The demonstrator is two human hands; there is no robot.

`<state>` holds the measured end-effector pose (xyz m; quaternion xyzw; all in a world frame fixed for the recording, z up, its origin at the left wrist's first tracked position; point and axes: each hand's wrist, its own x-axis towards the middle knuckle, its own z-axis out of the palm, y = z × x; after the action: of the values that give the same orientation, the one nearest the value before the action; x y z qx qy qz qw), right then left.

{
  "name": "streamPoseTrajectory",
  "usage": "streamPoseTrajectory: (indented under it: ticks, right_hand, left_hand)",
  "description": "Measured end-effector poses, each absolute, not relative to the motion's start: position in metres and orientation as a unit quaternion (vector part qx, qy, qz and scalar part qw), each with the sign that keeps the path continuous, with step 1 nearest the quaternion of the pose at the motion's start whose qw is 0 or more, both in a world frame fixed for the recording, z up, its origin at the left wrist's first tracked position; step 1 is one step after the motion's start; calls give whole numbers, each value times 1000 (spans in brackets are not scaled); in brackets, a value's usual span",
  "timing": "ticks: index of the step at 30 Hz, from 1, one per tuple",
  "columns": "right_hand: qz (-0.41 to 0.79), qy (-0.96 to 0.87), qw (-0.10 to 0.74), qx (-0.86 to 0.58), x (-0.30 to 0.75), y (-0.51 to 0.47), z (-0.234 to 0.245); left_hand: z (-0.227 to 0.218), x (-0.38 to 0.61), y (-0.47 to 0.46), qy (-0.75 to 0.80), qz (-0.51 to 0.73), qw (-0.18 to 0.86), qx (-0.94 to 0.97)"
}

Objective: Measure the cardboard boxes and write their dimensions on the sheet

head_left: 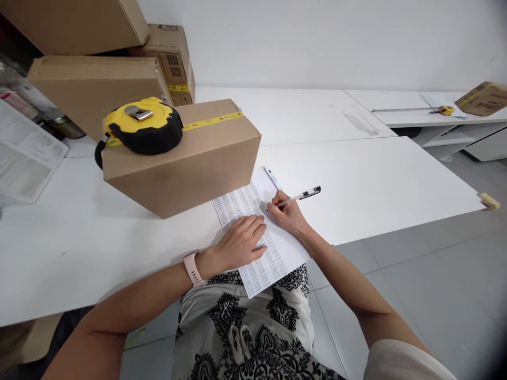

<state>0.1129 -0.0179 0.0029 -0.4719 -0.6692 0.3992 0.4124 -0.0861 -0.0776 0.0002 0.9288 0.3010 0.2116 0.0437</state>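
Observation:
A sheet of paper (273, 258) with columns of small printed or written marks lies at the table's front edge, its lower end jutting out over my lap. My left hand (243, 243) rests flat on it, fingers stretched out. In my right hand (288, 212) is a white pen with a black cap end (304, 194), its tip down on the paper. A ruler-like strip (273, 178) shows at the sheet's far edge. Just beyond the paper stands a taped cardboard box (190, 169), and on top of it sits a yellow and black tape measure (144, 126).
More cardboard boxes (99, 79) are stacked at the back left, beside a clear holder with printed sheets (27, 142). The white table (356, 179) runs right to a corner guard (489, 201). Farther right are another box (483, 98) and a second tape measure (447, 110), partly extended.

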Motion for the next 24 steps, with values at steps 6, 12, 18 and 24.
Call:
streamPoseTrajectory:
  ticks: [6, 12, 18, 24]
  right_hand:
    - [393, -666, 411, -483, 113, -18, 4]
    - [388, -660, 414, -492, 114, -17, 2]
    - [388, -662, 420, -484, 114, -17, 1]
    - [388, -661, 418, -488, 114, -16, 1]
  left_hand:
    - [1, -86, -78, 298, 218, 33, 929]
    - [3, -86, -78, 300, 214, 17, 929]
    - [3, -86, -78, 297, 219, 12, 929]
    - [4, -86, -78, 297, 217, 30, 929]
